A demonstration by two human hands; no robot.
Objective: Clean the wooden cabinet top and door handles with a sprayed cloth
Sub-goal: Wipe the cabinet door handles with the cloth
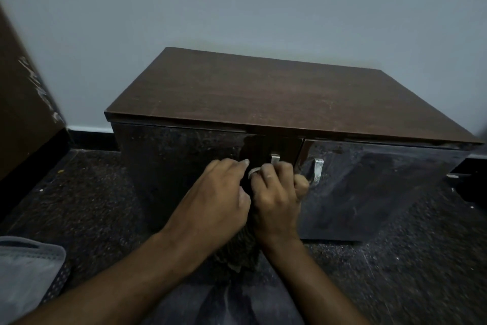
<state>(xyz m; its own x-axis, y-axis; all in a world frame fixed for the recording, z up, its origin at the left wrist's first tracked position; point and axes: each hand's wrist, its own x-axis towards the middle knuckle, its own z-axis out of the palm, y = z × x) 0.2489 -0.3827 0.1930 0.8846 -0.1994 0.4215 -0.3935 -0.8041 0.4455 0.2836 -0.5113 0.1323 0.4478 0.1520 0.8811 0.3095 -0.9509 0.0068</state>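
A low wooden cabinet with a brown top (276, 98) stands against the wall, its two dark glossy doors facing me. The left door's metal handle (274, 158) shows only its upper end above my right hand (276, 193), which grips a dark cloth (238, 251) around that handle. The cloth hangs down between my wrists. My left hand (221, 198) is close beside the right one, its curled fingers pinching the cloth at the door. The right door's metal handle (318, 169) is bare, just right of my right hand.
A pale wall rises behind the cabinet. Dark speckled floor (92, 200) surrounds it. A brown panel (23, 103) stands at the far left. A grey perforated object (29, 269) lies at the lower left, and a dark object (469, 177) at the right edge.
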